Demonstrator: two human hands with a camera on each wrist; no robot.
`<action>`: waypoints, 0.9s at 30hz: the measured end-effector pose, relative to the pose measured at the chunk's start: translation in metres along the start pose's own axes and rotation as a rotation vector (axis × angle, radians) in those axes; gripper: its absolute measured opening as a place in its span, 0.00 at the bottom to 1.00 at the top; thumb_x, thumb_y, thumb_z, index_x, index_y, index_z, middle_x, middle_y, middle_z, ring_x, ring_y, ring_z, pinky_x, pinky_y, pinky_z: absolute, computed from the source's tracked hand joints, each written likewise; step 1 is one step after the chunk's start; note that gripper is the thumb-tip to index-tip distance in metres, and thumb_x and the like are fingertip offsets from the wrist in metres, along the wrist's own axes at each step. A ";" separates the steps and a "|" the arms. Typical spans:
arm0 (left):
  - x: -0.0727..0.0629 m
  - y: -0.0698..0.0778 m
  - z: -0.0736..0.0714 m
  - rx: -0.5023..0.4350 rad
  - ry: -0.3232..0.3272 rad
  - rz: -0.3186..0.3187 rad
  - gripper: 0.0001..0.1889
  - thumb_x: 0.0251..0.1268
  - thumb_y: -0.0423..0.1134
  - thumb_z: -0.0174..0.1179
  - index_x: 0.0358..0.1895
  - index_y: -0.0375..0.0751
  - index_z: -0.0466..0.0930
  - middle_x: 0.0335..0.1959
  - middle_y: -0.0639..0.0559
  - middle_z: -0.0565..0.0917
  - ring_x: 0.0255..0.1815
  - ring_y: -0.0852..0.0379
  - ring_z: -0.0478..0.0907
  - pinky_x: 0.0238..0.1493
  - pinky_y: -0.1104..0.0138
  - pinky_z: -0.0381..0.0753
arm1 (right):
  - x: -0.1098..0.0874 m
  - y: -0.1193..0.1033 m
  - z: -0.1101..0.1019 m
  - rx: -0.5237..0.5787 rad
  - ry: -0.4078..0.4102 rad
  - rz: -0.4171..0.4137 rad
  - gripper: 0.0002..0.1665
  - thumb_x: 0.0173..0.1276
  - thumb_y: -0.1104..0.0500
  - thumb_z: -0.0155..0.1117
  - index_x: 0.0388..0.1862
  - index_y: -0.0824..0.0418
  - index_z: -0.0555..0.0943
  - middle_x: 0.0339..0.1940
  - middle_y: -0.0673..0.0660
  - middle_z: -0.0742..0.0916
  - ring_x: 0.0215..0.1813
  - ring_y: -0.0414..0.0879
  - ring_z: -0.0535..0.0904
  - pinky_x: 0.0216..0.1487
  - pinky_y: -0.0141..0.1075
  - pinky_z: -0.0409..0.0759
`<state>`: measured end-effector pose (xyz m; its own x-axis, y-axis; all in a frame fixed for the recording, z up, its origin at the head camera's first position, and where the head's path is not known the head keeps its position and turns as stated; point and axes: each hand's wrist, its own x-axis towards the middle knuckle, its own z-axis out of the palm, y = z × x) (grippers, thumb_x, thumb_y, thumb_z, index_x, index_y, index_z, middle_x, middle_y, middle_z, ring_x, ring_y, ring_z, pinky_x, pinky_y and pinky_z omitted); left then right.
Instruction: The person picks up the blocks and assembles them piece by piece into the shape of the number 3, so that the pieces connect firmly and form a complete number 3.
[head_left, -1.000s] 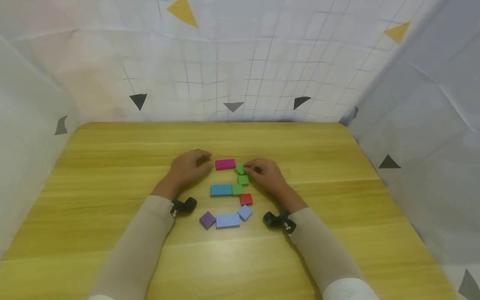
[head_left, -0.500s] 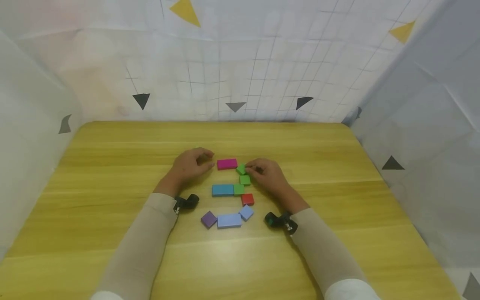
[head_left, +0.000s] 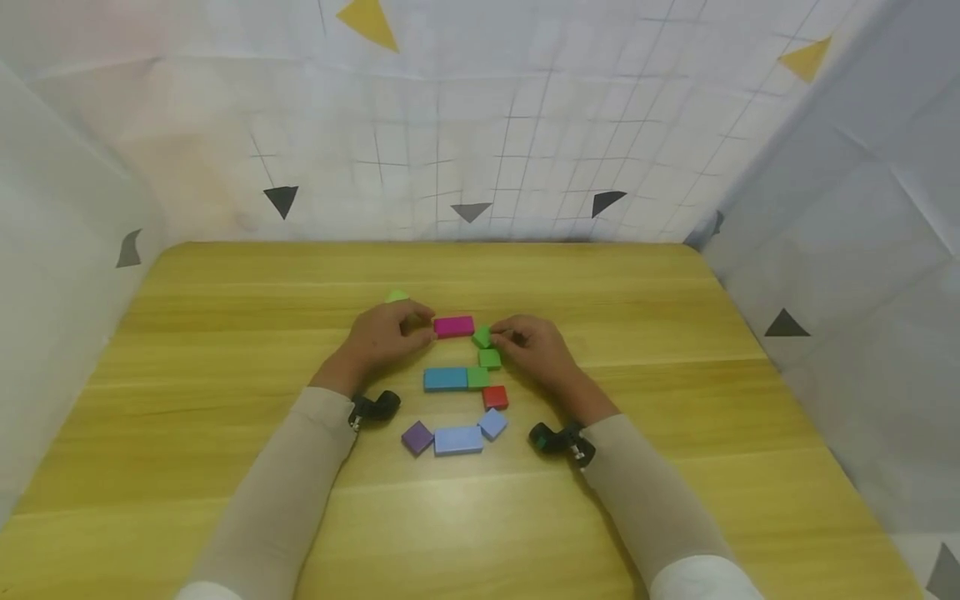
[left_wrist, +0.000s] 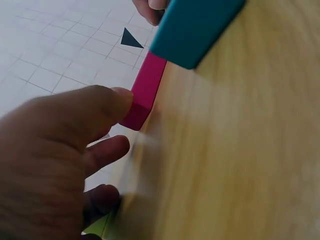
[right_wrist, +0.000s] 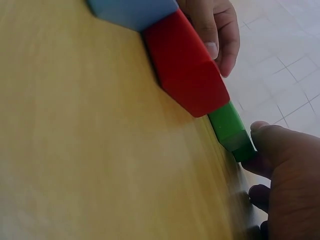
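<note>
My left hand (head_left: 382, 337) is at the left end of a magenta rectangular block (head_left: 453, 327), thumb and index finger at its two long sides. In the left wrist view the thumb lies against the magenta block (left_wrist: 145, 87); the index fingertip is hidden. My right hand (head_left: 536, 350) pinches a small green block (head_left: 482, 337), set at an angle beside the magenta block's right end and partly covered by the fingertips. Just below lies a green square block (head_left: 489, 360). Another green block (head_left: 477, 378) touches the right end of a blue rectangular block (head_left: 446, 379).
Lower down lie a red block (head_left: 495, 397), a small light blue block (head_left: 492, 424), a long light blue block (head_left: 458, 441) and a purple block (head_left: 417, 437). A light green piece (head_left: 397, 296) shows behind my left hand. White cloth (head_left: 480, 125) surrounds the wooden table (head_left: 637, 292).
My left hand has moved slightly right to the end of the magenta block, uncovering more of the light green piece behind it. My right hand stays at the angled green block.
</note>
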<state>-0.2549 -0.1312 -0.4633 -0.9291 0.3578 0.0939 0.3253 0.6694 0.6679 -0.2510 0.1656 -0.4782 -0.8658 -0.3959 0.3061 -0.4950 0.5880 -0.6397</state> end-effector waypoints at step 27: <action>0.002 0.001 0.009 0.097 0.033 0.042 0.16 0.67 0.55 0.62 0.55 0.60 0.84 0.55 0.62 0.84 0.59 0.57 0.78 0.61 0.55 0.75 | 0.001 -0.001 0.000 -0.065 0.010 -0.041 0.09 0.69 0.55 0.68 0.45 0.56 0.88 0.42 0.51 0.90 0.44 0.45 0.85 0.48 0.42 0.83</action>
<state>-0.2550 -0.1244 -0.4693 -0.9189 0.3666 0.1456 0.3783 0.7144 0.5887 -0.2515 0.1648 -0.4775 -0.8451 -0.4140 0.3383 -0.5337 0.6161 -0.5793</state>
